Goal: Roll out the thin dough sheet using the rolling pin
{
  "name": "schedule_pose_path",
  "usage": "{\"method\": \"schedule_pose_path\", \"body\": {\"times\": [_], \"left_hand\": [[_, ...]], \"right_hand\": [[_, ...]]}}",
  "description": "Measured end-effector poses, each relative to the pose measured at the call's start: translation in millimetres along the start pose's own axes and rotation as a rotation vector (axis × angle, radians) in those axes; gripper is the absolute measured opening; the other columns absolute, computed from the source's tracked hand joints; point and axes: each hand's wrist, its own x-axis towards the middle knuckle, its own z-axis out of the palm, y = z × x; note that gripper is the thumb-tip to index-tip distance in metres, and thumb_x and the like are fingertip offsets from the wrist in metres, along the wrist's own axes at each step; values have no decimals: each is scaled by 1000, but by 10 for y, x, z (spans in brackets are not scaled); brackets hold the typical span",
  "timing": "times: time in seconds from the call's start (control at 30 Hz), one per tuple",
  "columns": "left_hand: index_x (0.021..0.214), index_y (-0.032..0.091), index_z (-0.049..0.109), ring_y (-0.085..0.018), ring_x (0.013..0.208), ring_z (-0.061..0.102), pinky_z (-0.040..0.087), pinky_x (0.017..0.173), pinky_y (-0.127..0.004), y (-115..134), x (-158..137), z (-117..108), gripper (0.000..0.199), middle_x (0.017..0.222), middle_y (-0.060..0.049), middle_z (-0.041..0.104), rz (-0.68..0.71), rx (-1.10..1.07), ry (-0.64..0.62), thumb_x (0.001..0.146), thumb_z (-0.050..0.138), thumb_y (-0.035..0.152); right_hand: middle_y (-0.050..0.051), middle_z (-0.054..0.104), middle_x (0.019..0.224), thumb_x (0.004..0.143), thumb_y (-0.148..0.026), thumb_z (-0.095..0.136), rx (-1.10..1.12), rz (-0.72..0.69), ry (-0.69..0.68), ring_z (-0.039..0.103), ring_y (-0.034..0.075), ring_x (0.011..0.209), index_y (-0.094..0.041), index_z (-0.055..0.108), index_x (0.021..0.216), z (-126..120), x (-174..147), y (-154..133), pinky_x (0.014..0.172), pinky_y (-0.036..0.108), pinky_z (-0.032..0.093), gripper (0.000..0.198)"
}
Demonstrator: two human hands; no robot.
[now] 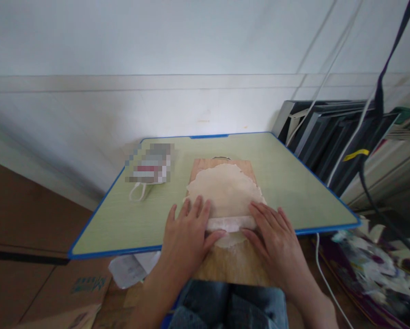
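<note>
A floury white rolling pin (230, 224) lies crosswise over a thin, wide sheet of dough (227, 187). My left hand (190, 226) rests over its left end, fingers stretched and spread, with the thumb on the near side. Over the right end lies my right hand (271, 230), open too, its fingers extended forward. Both hands cover the pin's ends. Beneath the dough is a wooden cutting board (237, 267), dusted with flour, its near end reaching past the table edge above my lap. The dough's ragged edge overhangs the board's sides.
The pale green folding table (304, 196) has a blue rim. A blurred-out package (152, 164) with a white loop sits at its left. Dark flat panels (335, 132) lean at the right, near hanging cables (379, 91). Cardboard boxes (54, 292) stand at the lower left.
</note>
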Motion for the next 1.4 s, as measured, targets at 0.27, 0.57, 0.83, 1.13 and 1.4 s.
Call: {"method": "schedule_pose_path", "body": {"times": [0.27,0.57,0.83,1.13,1.4], "left_hand": [[133,20,46,-37,124,45,36,94,-64,107,-475,174,49,138,-12,47,35,78,180,87,49,38],[131,20,48,-35,121,49,35,97,-63,57,-183,85,51,135,-12,51,-26,21,76,85,54,41],[132,19,47,-32,124,46,38,100,-53,30,-68,46,54,138,-11,47,-20,-19,33,86,51,47],[124,30,55,-31,121,50,40,95,-59,94,-406,163,34,129,-2,56,-17,-30,182,91,46,30],[128,19,52,-31,124,46,38,101,-52,10,-11,46,52,136,-12,49,10,-46,32,85,52,49]], "right_hand": [[13,56,127,90,-38,41,30,-126,-42,46,27,123,-13,33,137,-245,-414,17,98,46,38,54],[15,60,122,93,-41,35,21,-30,-8,53,27,116,-12,48,124,-64,-153,8,97,50,38,45],[11,61,121,93,-41,36,31,12,-19,55,25,114,-17,53,119,-41,0,0,99,50,35,39],[12,53,132,88,-37,46,-5,-131,-52,46,27,124,-16,37,136,-161,-414,80,97,46,38,54],[11,62,119,92,-40,38,36,17,-19,56,24,111,-17,54,117,0,27,17,99,50,33,37]]}}
